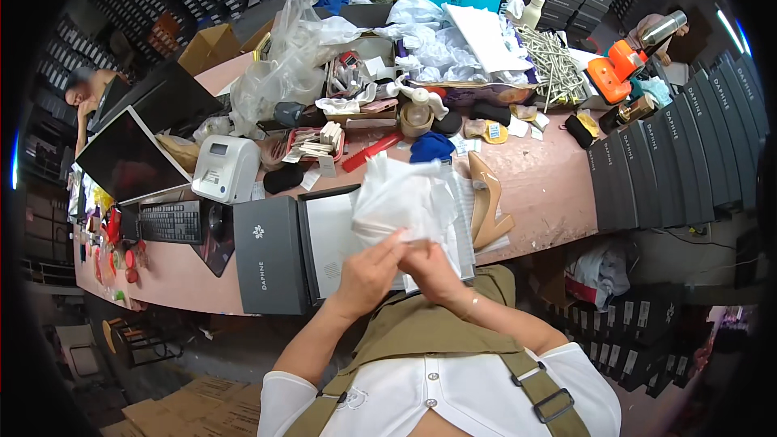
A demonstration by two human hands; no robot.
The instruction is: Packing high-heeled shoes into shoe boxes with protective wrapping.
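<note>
White tissue paper (405, 198), crumpled and thin, is pinched between my two hands above the desk's front edge. The fingers of my left hand (370, 275) close on its near edge. Close beside it, my right hand (435, 272) is also closed on the paper. Beneath the paper lies an open shoebox (324, 231) with pale lining, partly hidden. Its dark grey lid (267, 257) rests to the left. A beige high-heeled shoe (487, 202) lies on its side to the right of the paper. Whether anything is wrapped inside the paper, I cannot tell.
Dark shoeboxes (647, 166) stand in a row at the right. A label printer (225, 168), keyboard (170, 221) and monitor (133, 154) are at the left. Behind are a box of crumpled paper (437, 40), wire-like sticks (550, 65) and an orange tape dispenser (613, 71). Another person sits far left.
</note>
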